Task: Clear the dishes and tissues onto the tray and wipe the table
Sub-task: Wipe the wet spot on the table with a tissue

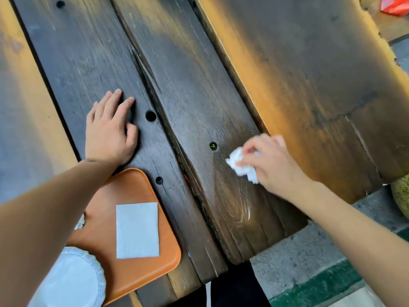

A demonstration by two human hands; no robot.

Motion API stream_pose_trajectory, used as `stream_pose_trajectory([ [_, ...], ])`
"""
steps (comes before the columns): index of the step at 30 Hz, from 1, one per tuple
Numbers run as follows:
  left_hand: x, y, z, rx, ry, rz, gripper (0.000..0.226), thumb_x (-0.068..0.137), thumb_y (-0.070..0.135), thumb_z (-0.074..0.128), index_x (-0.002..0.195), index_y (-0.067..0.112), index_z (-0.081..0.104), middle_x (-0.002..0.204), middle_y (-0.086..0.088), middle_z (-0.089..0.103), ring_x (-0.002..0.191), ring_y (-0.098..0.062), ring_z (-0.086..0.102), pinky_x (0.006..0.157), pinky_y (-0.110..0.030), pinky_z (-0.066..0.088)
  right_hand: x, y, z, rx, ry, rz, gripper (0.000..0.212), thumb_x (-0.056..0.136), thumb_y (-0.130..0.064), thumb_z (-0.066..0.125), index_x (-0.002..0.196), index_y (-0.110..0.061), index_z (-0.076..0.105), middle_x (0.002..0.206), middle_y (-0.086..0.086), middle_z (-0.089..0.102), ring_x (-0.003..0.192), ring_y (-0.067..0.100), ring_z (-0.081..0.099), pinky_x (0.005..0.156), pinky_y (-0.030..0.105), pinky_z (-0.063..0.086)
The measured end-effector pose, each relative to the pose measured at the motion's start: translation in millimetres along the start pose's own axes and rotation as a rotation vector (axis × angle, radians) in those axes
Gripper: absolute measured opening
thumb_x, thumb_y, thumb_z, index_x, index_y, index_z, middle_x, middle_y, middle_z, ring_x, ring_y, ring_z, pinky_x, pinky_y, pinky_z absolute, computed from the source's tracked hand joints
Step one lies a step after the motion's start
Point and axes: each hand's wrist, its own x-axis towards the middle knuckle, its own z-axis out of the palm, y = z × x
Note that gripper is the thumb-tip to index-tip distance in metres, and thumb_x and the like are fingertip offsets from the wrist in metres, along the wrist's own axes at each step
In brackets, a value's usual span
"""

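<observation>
My right hand point(269, 161) was motion-blurred, so I couldn't make out each finger, but they were curled round a crumpled white tissue point(242, 166), pressing it on the table point(199, 85) near its front-right edge. Part of the wad was hidden under the fingers. Just below it the wood showed pale, wet-looking smear arcs point(239, 209).

My left arm crossed the tray point(132, 269) & covered its left side, so I couldn't tell what else lay there. Only a scalloped white edge peeked out beside the forearm. The plate point(73, 282) was cut off by the frame bottom & partly under the arm; it looked like white paper w/ a crimped rim, sitting on the tray's near-left part.

Left hand point(109, 131) lay flat, palm down, fingers straight & a bit spread, holding nothing, just beyond the tray's far corner.

Tray: orange, smooth, rounded corners, low raised lip. On it a flat rectangular white napkin point(137, 230), uncrumpled.

Table: dark, rough, weathered planks w/ cracks, grain, gaps between boards & round holes point(151, 115). Far-right edge was ragged. A red thing point(396, 5) at top right was cut off, couldn't ID it.
</observation>
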Motion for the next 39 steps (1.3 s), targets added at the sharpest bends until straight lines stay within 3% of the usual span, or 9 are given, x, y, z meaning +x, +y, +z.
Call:
stream_pose_trajectory([
  [9,1,1,0,-0.014,-0.006,-0.006,0.059,0.087,0.026,0.04,0.144,0.014,0.05,0.159,-0.012,0.04,0.15,-0.032,0.029,0.122,-0.047,0.019,40,-6,9,0.009,0.193,0.225,0.017,0.089,-0.003,0.059,0.098,-0.005,0.073,0.094,0.011,0.058,0.09,0.025,0.05,0.064,0.036,0.045],
  [14,1,0,0,-0.009,-0.009,-0.003,0.059,0.087,0.027,0.039,0.144,0.014,0.05,0.159,-0.012,0.039,0.15,-0.032,0.029,0.122,-0.047,0.019,-65,-48,22,0.113,-0.03,0.25,0.048,0.101,-0.049,0.033,0.102,-0.02,0.07,0.107,-0.007,0.056,0.097,0.01,0.051,0.077,0.021,0.049],
  [16,1,-1,1,-0.005,-0.011,0.002,0.059,0.087,0.027,0.039,0.144,0.014,0.049,0.159,-0.012,0.039,0.15,-0.032,0.029,0.122,-0.047,0.018,-98,-57,21,0.11,-0.05,0.199,0.02,0.099,-0.022,0.049,0.103,-0.018,0.068,0.107,-0.007,0.051,0.094,0.012,0.051,0.071,0.024,0.049],
  [19,1,0,1,0.001,-0.008,0.003,0.06,0.087,0.028,0.038,0.144,0.013,0.049,0.159,-0.013,0.039,0.15,-0.033,0.03,0.122,-0.047,0.019,-113,-33,11,0.05,0.003,0.249,0.038,0.074,0.004,0.075,0.108,-0.009,0.068,0.11,0.0,0.048,0.091,0.011,0.045,0.072,0.023,0.046],
  [24,1,0,1,0.0,0.003,0.007,0.059,0.087,0.026,0.04,0.144,0.013,0.049,0.158,-0.013,0.04,0.15,-0.033,0.03,0.121,-0.048,0.02,-53,-5,-11,0.035,0.277,0.366,0.033,0.095,-0.016,0.045,0.106,-0.001,0.071,0.101,0.014,0.058,0.091,0.024,0.054,0.075,0.024,0.044],
  [26,1,0,2,0.003,0.012,0.009,0.059,0.086,0.025,0.04,0.144,0.014,0.049,0.158,-0.014,0.041,0.149,-0.033,0.031,0.121,-0.048,0.021,-23,-5,-10,0.033,0.311,0.318,0.027,0.094,-0.013,0.048,0.107,-0.002,0.07,0.103,0.015,0.059,0.093,0.028,0.056,0.071,0.033,0.051],
  [29,1,-1,2,0.006,0.007,0.01,0.06,0.087,0.026,0.039,0.145,0.014,0.048,0.158,-0.013,0.04,0.15,-0.033,0.03,0.121,-0.047,0.019,6,-4,0,0.023,0.27,0.342,0.017,0.091,-0.006,0.057,0.103,-0.004,0.068,0.101,0.014,0.059,0.094,0.031,0.055,0.064,0.045,0.053],
  [33,1,-1,3,-0.003,0.0,0.002,0.059,0.087,0.025,0.04,0.145,0.014,0.048,0.159,-0.014,0.039,0.15,-0.033,0.028,0.121,-0.046,0.018,-16,-13,7,0.023,0.199,0.302,0.023,0.092,-0.01,0.045,0.093,-0.003,0.067,0.096,0.011,0.057,0.089,0.026,0.05,0.067,0.037,0.046],
  [39,1,-1,2,-0.004,-0.009,0.008,0.06,0.087,0.027,0.039,0.145,0.015,0.048,0.159,-0.013,0.038,0.15,-0.033,0.028,0.121,-0.047,0.018,-130,-62,23,0.045,-0.254,0.15,0.032,0.053,0.013,0.061,0.078,-0.007,0.061,0.083,0.003,0.05,0.078,0.019,0.042,0.056,0.026,0.038],
])
